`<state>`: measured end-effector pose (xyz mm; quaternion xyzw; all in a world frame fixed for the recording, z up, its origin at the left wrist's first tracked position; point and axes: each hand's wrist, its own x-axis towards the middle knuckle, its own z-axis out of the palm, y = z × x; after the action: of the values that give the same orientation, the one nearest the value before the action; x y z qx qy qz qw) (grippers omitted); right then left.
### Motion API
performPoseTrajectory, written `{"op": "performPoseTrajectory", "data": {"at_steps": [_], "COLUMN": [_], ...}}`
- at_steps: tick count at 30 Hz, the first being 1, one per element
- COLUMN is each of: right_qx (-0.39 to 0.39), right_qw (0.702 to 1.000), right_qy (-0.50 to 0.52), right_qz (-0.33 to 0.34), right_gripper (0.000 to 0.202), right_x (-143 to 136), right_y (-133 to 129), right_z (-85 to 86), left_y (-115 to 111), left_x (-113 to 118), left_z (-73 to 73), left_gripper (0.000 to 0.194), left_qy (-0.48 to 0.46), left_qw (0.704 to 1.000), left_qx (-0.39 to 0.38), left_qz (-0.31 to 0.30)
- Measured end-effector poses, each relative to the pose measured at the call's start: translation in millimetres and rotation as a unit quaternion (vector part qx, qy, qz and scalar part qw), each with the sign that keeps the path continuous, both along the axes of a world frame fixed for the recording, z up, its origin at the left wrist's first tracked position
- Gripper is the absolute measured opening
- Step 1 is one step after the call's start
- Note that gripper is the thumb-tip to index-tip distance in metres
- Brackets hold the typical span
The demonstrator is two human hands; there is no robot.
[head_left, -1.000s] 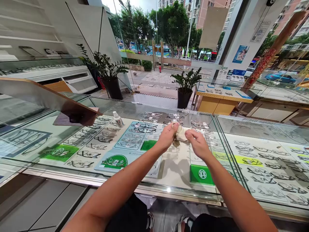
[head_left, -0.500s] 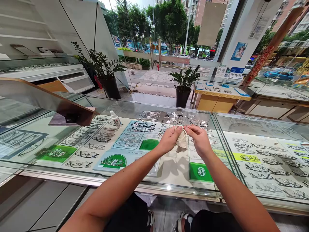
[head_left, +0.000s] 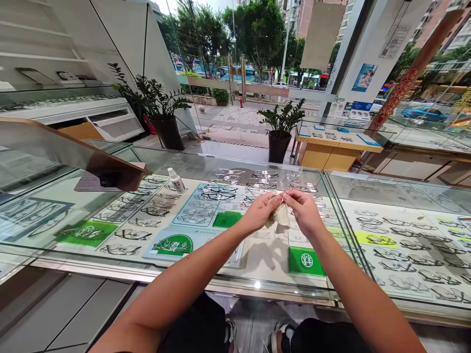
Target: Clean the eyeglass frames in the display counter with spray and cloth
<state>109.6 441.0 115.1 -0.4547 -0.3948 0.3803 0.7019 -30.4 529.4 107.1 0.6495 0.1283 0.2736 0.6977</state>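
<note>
Over the glass counter, my left hand (head_left: 263,211) is closed on a cream cleaning cloth (head_left: 281,215) with a zigzag edge, the loose part hanging below the fingers. My right hand (head_left: 302,208) meets it there, thumb and fingertips pinched together at the cloth's top. Whatever lies within the folds or between the right fingertips is too small and covered to make out. A white spray bottle (head_left: 176,180) stands on the counter to the left of my hands. Beneath the glass, rows of eyeglasses (head_left: 217,192) are on display.
A green square pad with a white logo (head_left: 306,261) lies below my right forearm. Left is a brown-edged panel, perhaps a mirror (head_left: 121,171), leaning over the counter. Another glass case (head_left: 405,245) adjoins on the right. Potted plants (head_left: 279,142) stand beyond the counter.
My hands have drawn closer together at the cloth, and the right fingertips now overlap its top. The cloth has shifted slightly and its hanging part is spread differently.
</note>
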Motion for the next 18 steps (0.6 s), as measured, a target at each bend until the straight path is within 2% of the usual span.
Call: {"op": "performPoseTrajectory", "data": {"at_steps": [7, 13, 18], "right_qx": [-0.013, 0.024, 0.032], "right_qw": [0.995, 0.994, 0.994], "right_qy": [0.085, 0.062, 0.019], "right_qz": [-0.043, -0.09, -0.104], "right_gripper": [0.031, 0.029, 0.026], "right_x": [9.8, 18.4, 16.5], "right_y": [-5.3, -7.1, -7.2], "right_z": [14.9, 24.5, 23.1], "left_y": [9.5, 19.7, 20.5], "left_x": [0.7, -6.3, -8.3], "left_z": [-0.6, 8.6, 13.6], "left_gripper": [0.062, 0.065, 0.057], "left_qy": [0.005, -0.032, -0.087], "left_qw": [0.997, 0.99, 0.99], "left_qx": [-0.07, -0.137, -0.099], "left_qz": [0.014, 0.011, 0.042]}}
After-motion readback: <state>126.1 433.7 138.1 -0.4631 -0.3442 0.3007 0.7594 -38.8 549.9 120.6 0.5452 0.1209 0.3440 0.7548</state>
